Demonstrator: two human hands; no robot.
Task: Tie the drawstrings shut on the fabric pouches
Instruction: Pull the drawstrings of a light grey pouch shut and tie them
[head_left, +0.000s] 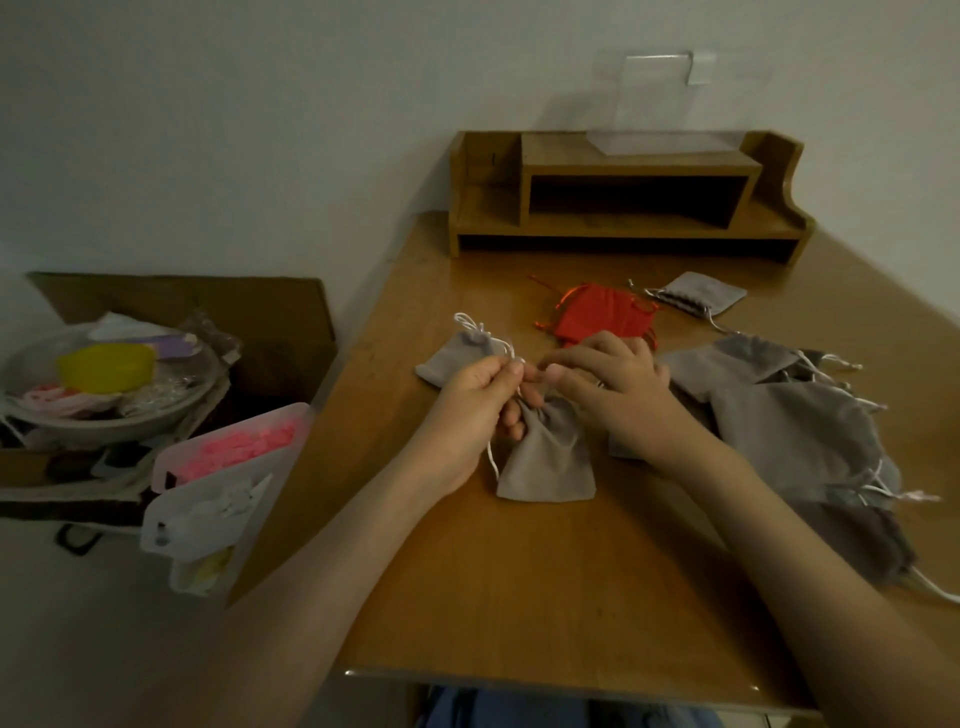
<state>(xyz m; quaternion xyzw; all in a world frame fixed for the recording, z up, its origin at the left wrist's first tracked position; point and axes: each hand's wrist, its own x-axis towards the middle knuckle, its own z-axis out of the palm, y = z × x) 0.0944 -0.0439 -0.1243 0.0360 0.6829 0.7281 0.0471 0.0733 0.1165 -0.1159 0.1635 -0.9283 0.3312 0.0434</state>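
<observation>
The wooden counter (519, 597) is smooth and glossy. On it, directly below the grip, lies the grey pouch (545, 457). It is soft matte fabric, flat and rectangular at its base and gathered into pleats at the neck.

The left hand (478, 405) has its grip clamped on the white drawstring (492, 462), a thin twisted cord. The right hand (613, 395) curls its grip closed thumb to thumb against the left and appears clamped on the same cord, though the contact is hidden. The neck is drawn in, but no finished knot is visible.

Right of the grip, a pile of grey pouches (795, 431) lies with loose cords and appears untied.

Just beyond the left grip lies a tied grey pouch (452, 358). Beyond the right grip lie shiny red pouches (597, 312), and farther still a cinched grey pouch (696, 293).

Judgement: a minority is done.
</observation>
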